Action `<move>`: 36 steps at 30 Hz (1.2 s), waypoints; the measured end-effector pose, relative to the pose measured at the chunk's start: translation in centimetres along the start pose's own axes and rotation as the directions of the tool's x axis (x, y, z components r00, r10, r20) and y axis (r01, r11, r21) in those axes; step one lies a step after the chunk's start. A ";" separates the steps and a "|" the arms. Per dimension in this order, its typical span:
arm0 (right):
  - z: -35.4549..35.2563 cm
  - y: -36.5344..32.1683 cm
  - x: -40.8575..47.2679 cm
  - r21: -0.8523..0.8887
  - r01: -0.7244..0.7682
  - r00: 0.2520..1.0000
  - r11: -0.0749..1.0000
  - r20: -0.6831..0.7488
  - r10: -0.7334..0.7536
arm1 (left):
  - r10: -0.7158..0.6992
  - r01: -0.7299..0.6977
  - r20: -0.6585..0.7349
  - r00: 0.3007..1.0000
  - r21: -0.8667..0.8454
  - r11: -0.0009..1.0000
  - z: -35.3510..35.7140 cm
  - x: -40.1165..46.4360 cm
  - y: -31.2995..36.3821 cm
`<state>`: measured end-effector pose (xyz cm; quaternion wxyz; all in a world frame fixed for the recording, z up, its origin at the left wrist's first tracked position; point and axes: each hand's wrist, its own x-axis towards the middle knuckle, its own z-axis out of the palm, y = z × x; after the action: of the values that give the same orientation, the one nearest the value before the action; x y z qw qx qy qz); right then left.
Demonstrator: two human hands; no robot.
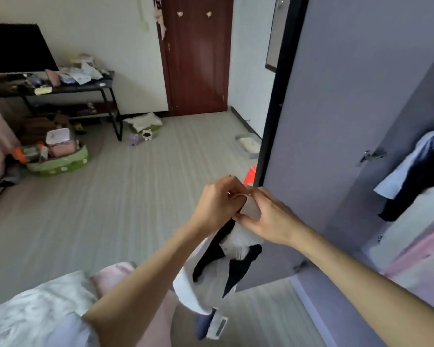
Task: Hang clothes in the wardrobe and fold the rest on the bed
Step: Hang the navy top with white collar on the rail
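- Both hands are up in front of the open wardrobe door (336,121), working at the top of a white-and-navy garment (233,261).
- The left hand (218,201) has its fingers curled in, pinching a pale fold of cloth at the garment's top edge.
- The right hand (268,216) meets it from the other side, thumb and fingers closed round the same pale bunch, so both hands are touching there.
- Whether a hanger is buried in that bunch, I cannot tell; the fingers cover it.
- The garment hangs free below the hands, over the floor (125,196), just beside the corner of the bed (35,309) and close to the wardrobe door.
- It looks light and thoroughly limp: dark panels and white panels droop and twist, and a loose end dangles low near the bed edge.
- Soft cloth like this will not hold a shape, so my read is that the grip belongs at the collar or shoulder line, where it is gathered now, not down on the trailing ends.
- Nothing fragile here; the risk I would flag is a thin fold slipping out of the pinch, or the loose tail snagging on the door edge.
- Inside the wardrobe on the right, hung clothes (411,171) in pale blue and dark fabric already sit on the rail, with something pink below them.
- Judging by that, this piece looks bound for the rail next, with folding on the bed not yet begun.
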<state>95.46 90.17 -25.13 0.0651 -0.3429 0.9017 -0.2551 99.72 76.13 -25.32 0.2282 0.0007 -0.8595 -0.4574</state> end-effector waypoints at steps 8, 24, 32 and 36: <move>-5.3 7.1 -5.4 0.053 -0.072 0.978 0.996 -0.194 0.081 | 0.042 -0.035 0.087 0.995 -0.085 0.996 9.1 0.1 4.9; -15.7 21.4 -19.4 0.481 -0.345 0.465 0.806 -0.658 0.592 | -0.207 0.117 0.625 0.752 0.182 0.976 30.7 4.5 7.7; -16.8 26.0 -27.3 0.118 -0.919 0.239 0.377 -0.592 0.769 | 0.225 -0.231 0.732 0.643 -0.094 0.968 37.3 7.7 16.7; -17.5 26.4 -30.8 0.158 -0.976 0.024 0.149 -0.604 0.797 | 0.400 -0.364 0.698 0.595 -0.209 0.907 39.8 8.2 21.2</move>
<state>98.19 134.27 -25.16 -0.1097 0.3970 0.9058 -0.0996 81.09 118.04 -24.39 -0.0389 -0.3695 -0.8476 -0.3789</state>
